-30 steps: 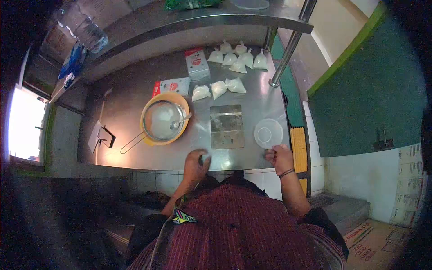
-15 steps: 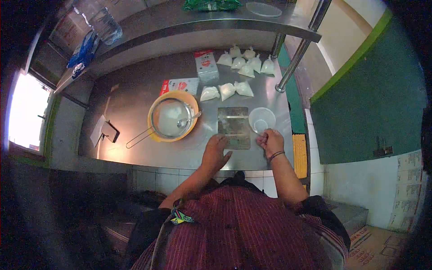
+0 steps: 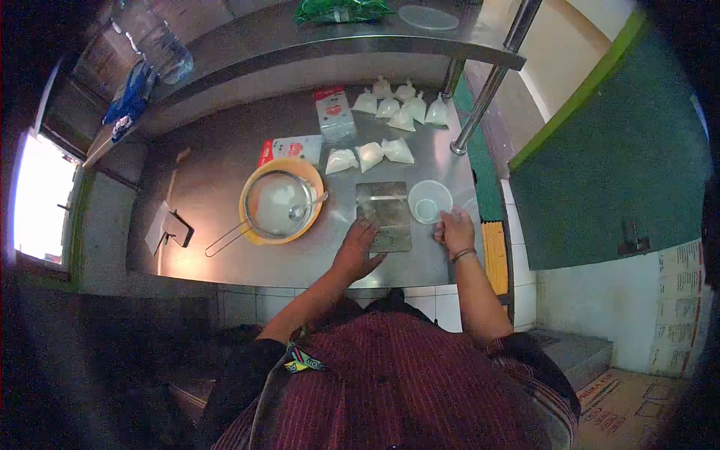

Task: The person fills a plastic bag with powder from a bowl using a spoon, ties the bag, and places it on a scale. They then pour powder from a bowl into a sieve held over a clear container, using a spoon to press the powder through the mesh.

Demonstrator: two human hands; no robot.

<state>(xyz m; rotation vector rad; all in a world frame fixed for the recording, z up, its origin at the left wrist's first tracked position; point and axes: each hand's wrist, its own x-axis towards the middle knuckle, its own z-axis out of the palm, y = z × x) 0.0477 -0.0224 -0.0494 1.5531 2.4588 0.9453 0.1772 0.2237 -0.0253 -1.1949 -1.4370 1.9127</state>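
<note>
My left hand [image 3: 357,246] lies with its fingers stretched out over the left edge of a flat digital scale [image 3: 390,214], its thumb apart. On the right, my right hand [image 3: 457,232] has curled fingers beside a clear plastic tub [image 3: 431,193], close to its lower rim. What those fingers hold, if anything, I cannot make out. Left of the scale stands a yellow-orange bowl [image 3: 247,187] with a wire sieve [image 3: 228,239] across it. White powder [image 3: 283,198] and a metal spoon [image 3: 298,212] are in the sieve.
Behind the scale sit three bags of white powder [image 3: 370,157], with several knotted bags [image 3: 401,118] farther back. Two plastic-bag packs [image 3: 334,116] [image 3: 294,148] lie near the bowl. A phone [image 3: 178,228] leans at the left. An overhead shelf [image 3: 337,49] and its post [image 3: 484,105] border the worktop.
My left hand has shifted up and left onto the scale's side. The right hand has moved slightly right and down from the tub. The whole view has shifted a little.
</note>
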